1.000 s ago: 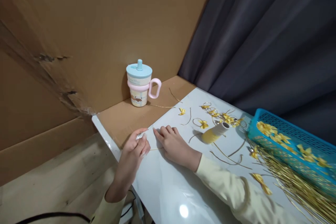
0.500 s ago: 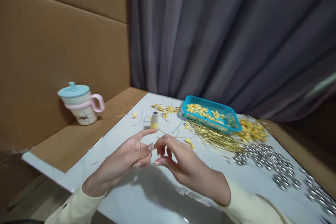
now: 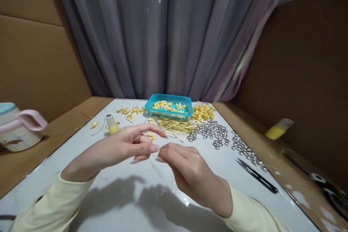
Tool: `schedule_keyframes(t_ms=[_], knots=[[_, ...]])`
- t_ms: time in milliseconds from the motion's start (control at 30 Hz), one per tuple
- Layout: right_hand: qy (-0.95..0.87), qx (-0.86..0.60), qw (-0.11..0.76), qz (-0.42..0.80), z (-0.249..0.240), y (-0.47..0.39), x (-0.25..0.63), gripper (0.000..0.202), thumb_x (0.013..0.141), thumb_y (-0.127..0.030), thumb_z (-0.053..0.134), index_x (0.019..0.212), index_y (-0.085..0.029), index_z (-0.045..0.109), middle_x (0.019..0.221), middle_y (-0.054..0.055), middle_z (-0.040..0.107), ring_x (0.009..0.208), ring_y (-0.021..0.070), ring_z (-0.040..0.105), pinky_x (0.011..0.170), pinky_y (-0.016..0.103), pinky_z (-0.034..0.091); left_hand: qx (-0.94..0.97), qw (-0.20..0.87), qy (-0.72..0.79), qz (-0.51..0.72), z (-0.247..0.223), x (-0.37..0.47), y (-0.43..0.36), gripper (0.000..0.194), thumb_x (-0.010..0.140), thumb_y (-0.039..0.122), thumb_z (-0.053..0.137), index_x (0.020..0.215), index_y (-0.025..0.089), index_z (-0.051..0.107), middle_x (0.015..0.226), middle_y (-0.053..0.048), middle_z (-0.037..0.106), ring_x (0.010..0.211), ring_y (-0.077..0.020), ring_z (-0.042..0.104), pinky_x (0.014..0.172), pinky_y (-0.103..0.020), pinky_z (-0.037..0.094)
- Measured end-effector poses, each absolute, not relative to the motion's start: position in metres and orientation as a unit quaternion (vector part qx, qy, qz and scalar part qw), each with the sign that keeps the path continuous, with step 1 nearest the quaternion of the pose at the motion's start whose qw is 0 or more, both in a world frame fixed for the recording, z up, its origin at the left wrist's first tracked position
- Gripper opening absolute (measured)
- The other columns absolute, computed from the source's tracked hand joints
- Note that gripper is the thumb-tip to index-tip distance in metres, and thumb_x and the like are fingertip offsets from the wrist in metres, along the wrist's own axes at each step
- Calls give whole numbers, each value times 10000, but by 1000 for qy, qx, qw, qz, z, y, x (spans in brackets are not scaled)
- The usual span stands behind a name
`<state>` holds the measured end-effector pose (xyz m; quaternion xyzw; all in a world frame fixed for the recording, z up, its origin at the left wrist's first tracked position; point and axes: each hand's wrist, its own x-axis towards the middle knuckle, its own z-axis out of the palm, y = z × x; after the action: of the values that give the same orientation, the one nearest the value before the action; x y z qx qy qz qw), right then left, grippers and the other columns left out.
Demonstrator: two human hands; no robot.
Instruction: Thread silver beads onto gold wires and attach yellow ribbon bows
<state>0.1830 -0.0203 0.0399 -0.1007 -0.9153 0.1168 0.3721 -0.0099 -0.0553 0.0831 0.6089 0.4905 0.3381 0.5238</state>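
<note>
My left hand [image 3: 136,145] hovers above the white tabletop [image 3: 122,203], its index finger stretched out and its thumb apart from it, the other fingers partly curled. Nothing shows between its fingers. Right beside it, my right hand [image 3: 190,170] is closed, with thumb and fingers pressed together close to the left thumb tip. Anything in that pinch is hidden or too small to make out. Just behind the left hand stands a small yellow bottle [image 3: 113,128] with a pale, dark-topped cap. A yellow bow-like piece [image 3: 151,136] lies beyond the fingers.
A blue basket [image 3: 169,113] holds yellow pieces. Near it lie gold wires [image 3: 176,125], a yellow pile [image 3: 203,111] and many silver beads [image 3: 214,130]. Black snips [image 3: 257,175] lie right, near another yellow bottle [image 3: 279,129]. A lidded mug [image 3: 20,130] stands left.
The view has swung right, bringing the snips and second bottle into sight. My right hand's fingers have closed together; before, thumb and index were apart. Both hands stay close together.
</note>
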Motion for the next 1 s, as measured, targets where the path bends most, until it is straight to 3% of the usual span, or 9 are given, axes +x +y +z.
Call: schedule_keyframes(t_ms=[167, 267, 400, 567, 800, 1000], knots=[[-862, -112, 468, 158, 42, -21, 207, 219, 866, -12, 374, 863, -119, 564, 673, 44, 572, 558, 116, 491, 515, 225, 426, 692, 514, 462, 211, 106, 11, -40, 382, 838, 325, 580, 1190, 212, 482, 521, 89, 446, 506, -99, 401, 515, -194, 317], [-823, -148, 505, 217, 40, -20, 213, 170, 882, -59, 458, 825, -97, 613, 595, 16, 557, 494, 89, 483, 509, 203, 421, 749, 451, 462, 146, 113, 20, -34, 338, 870, 331, 529, 1179, 214, 455, 569, 78, 484, 549, -107, 444, 537, -197, 343], [-796, -207, 497, 277, 36, -19, 214, 138, 865, -104, 540, 770, -98, 640, 521, -4, 555, 447, 79, 490, 472, 194, 396, 832, 276, 478, 60, 117, 24, -30, 141, 912, 286, 437, 983, 213, 536, 567, 60, 494, 517, -103, 436, 492, -195, 305], [-794, -195, 526, 235, 32, -19, 214, 187, 858, -68, 501, 687, -134, 538, 536, -26, 470, 464, 71, 429, 477, 197, 360, 886, 161, 434, 8, 123, 29, -27, 181, 854, 110, 454, 759, 218, 562, 657, 47, 545, 556, -87, 458, 505, -187, 287], [-823, -210, 515, 115, 25, -21, 209, 207, 919, -94, 407, 750, -151, 514, 601, -9, 479, 510, 91, 446, 483, 219, 337, 899, 187, 394, 32, 119, 34, -20, 205, 874, 91, 437, 703, 191, 489, 585, 68, 458, 509, -67, 405, 496, -174, 279], [-815, -261, 504, 116, 13, -12, 206, 328, 947, -163, 411, 623, -184, 458, 494, -45, 454, 411, 66, 424, 452, 213, 323, 861, 312, 396, 68, 102, 28, -14, 186, 893, 157, 455, 731, 176, 545, 543, 74, 463, 483, -57, 423, 492, -152, 312]])
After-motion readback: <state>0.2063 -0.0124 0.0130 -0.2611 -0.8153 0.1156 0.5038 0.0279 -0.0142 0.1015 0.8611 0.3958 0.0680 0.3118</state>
